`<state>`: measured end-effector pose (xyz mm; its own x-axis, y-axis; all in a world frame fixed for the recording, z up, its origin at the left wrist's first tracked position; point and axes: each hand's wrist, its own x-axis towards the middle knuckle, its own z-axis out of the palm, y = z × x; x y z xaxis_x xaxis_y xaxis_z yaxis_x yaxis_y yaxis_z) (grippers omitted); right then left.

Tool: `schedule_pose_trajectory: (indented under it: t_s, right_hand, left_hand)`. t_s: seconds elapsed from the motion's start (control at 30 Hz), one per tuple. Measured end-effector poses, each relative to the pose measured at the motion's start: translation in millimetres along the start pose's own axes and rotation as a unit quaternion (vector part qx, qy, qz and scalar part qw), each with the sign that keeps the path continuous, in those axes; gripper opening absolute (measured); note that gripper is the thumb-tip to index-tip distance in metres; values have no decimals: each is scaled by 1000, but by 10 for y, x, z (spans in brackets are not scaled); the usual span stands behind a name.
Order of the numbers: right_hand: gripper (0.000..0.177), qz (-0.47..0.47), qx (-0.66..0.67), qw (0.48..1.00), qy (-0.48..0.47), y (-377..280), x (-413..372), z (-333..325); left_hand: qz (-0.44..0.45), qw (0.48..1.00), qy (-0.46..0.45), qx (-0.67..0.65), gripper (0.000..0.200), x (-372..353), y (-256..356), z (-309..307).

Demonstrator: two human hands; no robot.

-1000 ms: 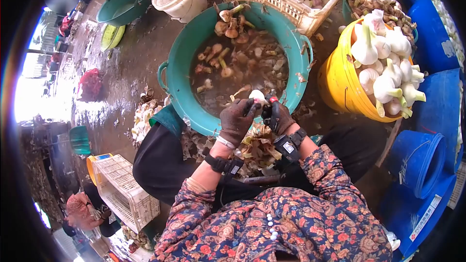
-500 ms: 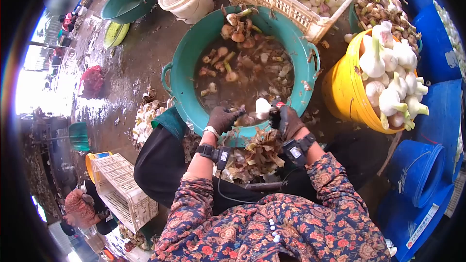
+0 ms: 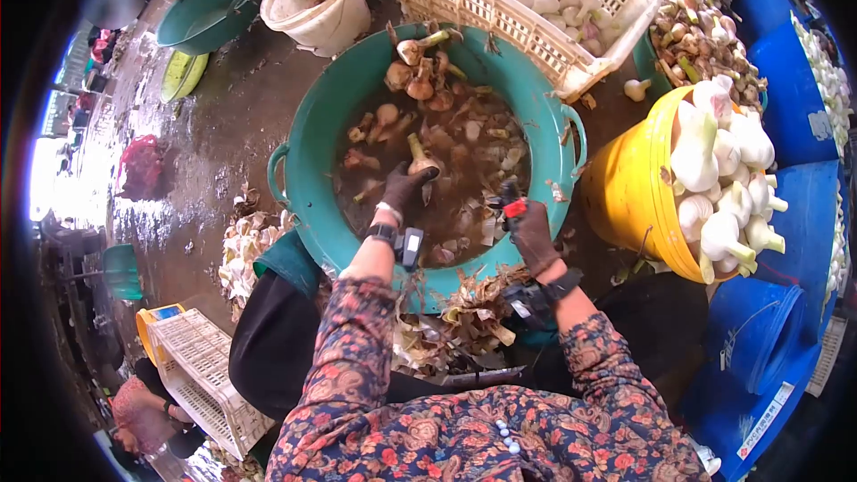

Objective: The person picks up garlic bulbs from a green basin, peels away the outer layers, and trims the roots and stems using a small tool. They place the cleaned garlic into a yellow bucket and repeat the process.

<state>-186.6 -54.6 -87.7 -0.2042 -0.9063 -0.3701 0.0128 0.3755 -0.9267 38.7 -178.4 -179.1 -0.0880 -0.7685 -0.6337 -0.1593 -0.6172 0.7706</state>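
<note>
A large green tub [image 3: 308, 138] holds murky brown water with garlic bulbs and loose skins floating in it. My left hand [image 3: 410, 192], in a dark glove, reaches over the water with its fingers closed around an unpeeled garlic bulb [image 3: 420, 161], whose stem points up and away. Near the tub's right side, my gloved right hand [image 3: 535, 239] grips a small red-and-black tool [image 3: 513, 206]; its working end is hard to make out. More brownish garlic bulbs [image 3: 420, 85] are heaped against the tub's far wall.
A yellow bucket [image 3: 629, 183] heaped with white garlic stands right of the tub. Beyond the tub are a cream crate [image 3: 473, 4] of bulbs and a white bucket [image 3: 321, 18]. Peeled skins [image 3: 455, 326] lie before me. Blue containers [image 3: 754, 330] line the right; another person [image 3: 147, 411] is lower left.
My left hand has moved farther over the water and taken hold of a bulb. The white bulb by my right hand no longer shows there. The view has shifted slightly.
</note>
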Motion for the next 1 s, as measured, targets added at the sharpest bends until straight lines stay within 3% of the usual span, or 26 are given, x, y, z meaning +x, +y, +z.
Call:
schedule_pose_trajectory:
  t_s: [0.07,0.1,0.13,0.2,0.23,0.37,0.43,0.5,0.6,0.67,0.7,0.73,0.77,0.8,0.87,0.9,0.93,0.97,1.0]
  right_hand:
    - [21,-92,-218,971,39,7,51,70]
    - [21,-87,-217,971,44,-18,28,112]
    - [23,-92,-234,966,54,-66,-6,152]
    - [26,-97,-250,961,67,-102,-70,201]
    - [29,-108,-274,953,71,-89,-86,226]
    - [33,-108,-266,957,36,-353,-206,225]
    - [33,-90,-234,968,-2,-428,-263,209]
    - [33,-167,-281,945,19,-404,-302,239]
    - [33,-187,-213,958,-30,-319,-302,170]
    - [31,-158,-146,973,-86,-445,-359,115]
    - [32,-39,11,992,-116,-503,-393,95]
    - [32,83,167,972,-143,-559,-424,91]
    - [43,42,178,977,-113,-569,-446,163]
    - [43,40,179,976,-117,-578,-465,198]
    - [54,72,284,944,-153,-728,-607,205]
    - [60,-41,193,968,-155,-639,-660,162]
    - [60,-39,193,968,-154,-565,-623,139]
    - [59,85,240,949,-187,-477,-545,133]
    - [59,207,283,911,-216,-371,-450,131]
  left_hand:
    - [120,989,-79,-39,62,-470,175,113]
    - [195,976,-78,52,65,-557,112,136]
    - [188,973,-98,88,63,-940,359,234]
    - [306,910,-90,265,67,-1200,409,301]
    - [303,884,-68,350,68,-1414,545,348]
    - [360,821,-11,444,66,-1782,752,488]
    - [373,807,-4,457,65,-1840,784,472]
    - [384,794,4,471,64,-1909,833,435]
    - [368,807,-18,462,61,-1967,879,350]
    - [280,921,-139,233,58,-1954,855,259]
    - [222,947,-164,167,58,-1963,824,217]
    - [224,947,-161,168,58,-1989,789,247]
    - [207,964,-129,107,59,-2027,726,324]
    - [190,976,-96,46,60,-2053,668,407]
    - [245,957,-95,122,66,-2171,650,540]
    - [281,947,-48,149,68,-2216,654,575]
    - [316,933,-2,175,71,-2281,691,608]
    - [313,933,-3,175,71,-2294,706,601]
    - [388,866,97,299,70,-2288,730,563]
